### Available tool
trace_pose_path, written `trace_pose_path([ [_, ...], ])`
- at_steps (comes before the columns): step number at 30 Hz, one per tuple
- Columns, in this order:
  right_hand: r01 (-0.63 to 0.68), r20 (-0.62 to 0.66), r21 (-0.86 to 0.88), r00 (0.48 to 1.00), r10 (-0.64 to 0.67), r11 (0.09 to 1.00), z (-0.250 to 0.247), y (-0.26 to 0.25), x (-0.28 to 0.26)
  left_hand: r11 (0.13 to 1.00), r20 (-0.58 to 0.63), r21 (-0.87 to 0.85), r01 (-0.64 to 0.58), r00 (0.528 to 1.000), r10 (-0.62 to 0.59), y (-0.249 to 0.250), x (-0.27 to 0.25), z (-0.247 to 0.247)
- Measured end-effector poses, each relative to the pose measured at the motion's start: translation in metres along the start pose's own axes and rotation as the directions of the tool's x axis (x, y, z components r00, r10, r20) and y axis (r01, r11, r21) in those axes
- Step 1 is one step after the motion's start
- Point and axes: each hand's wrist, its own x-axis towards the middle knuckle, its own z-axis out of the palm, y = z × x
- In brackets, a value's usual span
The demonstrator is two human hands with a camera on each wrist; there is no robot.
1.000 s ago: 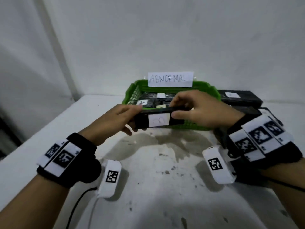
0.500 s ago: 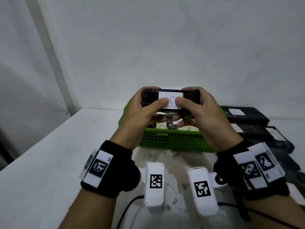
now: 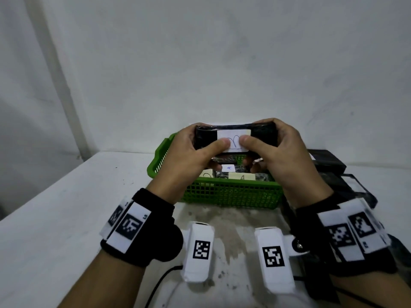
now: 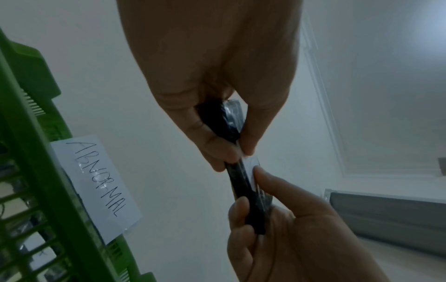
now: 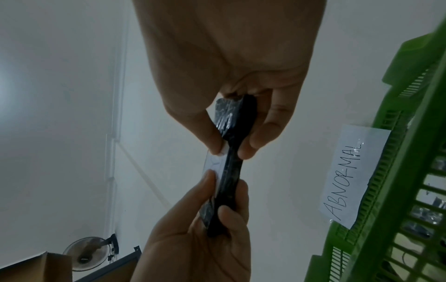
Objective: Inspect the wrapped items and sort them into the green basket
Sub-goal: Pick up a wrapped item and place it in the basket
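Observation:
Both hands hold one black wrapped item (image 3: 205, 137) with a white label upright above the green basket (image 3: 231, 194). My left hand (image 3: 200, 147) grips its left end, thumb on the label's edge. My right hand (image 3: 264, 145) grips the right end the same way. The wrist views show the wrapped item (image 4: 243, 183) (image 5: 231, 167) edge-on, pinched between thumbs and fingers. Inside the basket lie several wrapped items (image 3: 241, 176) with white and yellowish labels. A paper sign reading ABNORMAL (image 4: 96, 183) (image 5: 347, 181) hangs on the basket's far rim.
More black wrapped items (image 3: 327, 161) are stacked on the white table (image 3: 66, 218) to the right of the basket. The wall stands close behind. Stains mark the table in front of the basket.
Both hands lifted the wrapped item from in front of the basket and turned its label toward me. Since half a second ago the hold is nearly unchanged.

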Motion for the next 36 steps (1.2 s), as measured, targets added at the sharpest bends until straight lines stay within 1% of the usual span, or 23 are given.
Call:
trace_pose_path([
  [1, 0.013, 0.009, -0.001, 1.000, -0.013, 1.000, -0.001, -0.002, 0.000, 1.000, 0.016, 0.021, 0.013, 1.000, -0.013, 0.002, -0.001, -0.002],
  [3, 0.078, 0.016, -0.018, 0.997, -0.078, 0.997, -0.006, -0.006, 0.000, 0.998, 0.058, 0.061, 0.030, 0.998, -0.033, 0.007, -0.001, -0.006],
  [5, 0.120, 0.035, -0.021, 0.992, -0.120, 0.993, -0.009, -0.008, 0.001, 0.998, 0.074, 0.060, 0.037, 0.996, -0.042, 0.010, -0.001, -0.007],
  [8, 0.063, 0.105, 0.095, 0.992, -0.073, 0.993, -0.010, -0.010, 0.000, 0.998, 0.071, 0.059, 0.000, 0.997, -0.004, 0.009, 0.000, -0.009],
  [10, 0.016, 0.126, 0.154, 0.991, -0.035, 0.988, -0.008, -0.010, 0.001, 0.997, 0.078, 0.071, -0.017, 0.997, 0.011, 0.008, 0.000, -0.010],
  [14, 0.008, 0.168, 0.122, 0.985, -0.029, 0.992, -0.007, -0.006, 0.001, 0.998, 0.062, 0.047, -0.049, 0.997, 0.046, 0.006, 0.001, -0.009],
  [16, 0.016, 0.163, 0.115, 0.986, -0.035, 0.993, -0.006, -0.004, 0.001, 0.997, 0.062, 0.048, -0.061, 0.996, 0.058, 0.005, 0.001, -0.010],
  [19, 0.066, 0.107, 0.116, 0.991, -0.079, 0.991, -0.005, -0.003, 0.002, 0.996, 0.067, 0.056, -0.069, 0.996, 0.066, 0.006, 0.000, -0.010],
  [22, 0.086, 0.075, 0.125, 0.993, -0.095, 0.988, -0.003, -0.005, 0.001, 0.998, 0.057, 0.002, -0.061, 0.997, 0.060, 0.004, -0.001, -0.009],
  [24, 0.066, 0.113, 0.121, 0.990, -0.080, 0.990, -0.004, -0.004, 0.000, 0.998, 0.054, -0.024, -0.051, 0.997, 0.052, 0.003, -0.001, -0.009],
  [25, 0.036, 0.143, 0.111, 0.988, -0.052, 0.993, -0.005, -0.004, 0.001, 0.998, 0.056, -0.041, -0.043, 0.997, 0.046, 0.003, 0.000, -0.010],
  [27, -0.074, 0.194, 0.124, 0.980, 0.049, 0.989, -0.008, -0.003, 0.002, 0.994, 0.062, -0.103, -0.026, 0.998, 0.033, 0.003, 0.000, -0.011],
  [29, -0.170, 0.204, 0.230, 0.971, 0.124, 0.958, -0.010, -0.004, 0.002, 0.989, 0.057, -0.146, -0.009, 0.998, 0.017, 0.003, 0.001, -0.013],
  [30, -0.196, 0.193, 0.282, 0.970, 0.145, 0.939, -0.011, -0.005, 0.003, 0.989, 0.056, -0.148, -0.002, 0.998, 0.010, 0.003, 0.000, -0.013],
  [32, -0.193, 0.159, 0.326, 0.976, 0.148, 0.925, -0.013, -0.005, 0.004, 0.990, 0.083, -0.137, 0.021, 0.997, -0.010, 0.003, 0.000, -0.012],
  [33, -0.174, 0.148, 0.316, 0.980, 0.133, 0.933, -0.014, -0.004, 0.004, 0.988, 0.100, -0.146, 0.043, 0.995, -0.029, 0.003, -0.001, -0.011],
  [36, -0.105, 0.143, 0.186, 0.987, 0.079, 0.977, -0.013, -0.003, 0.004, 0.985, 0.087, -0.151, 0.080, 0.994, -0.067, 0.004, -0.004, -0.004],
])
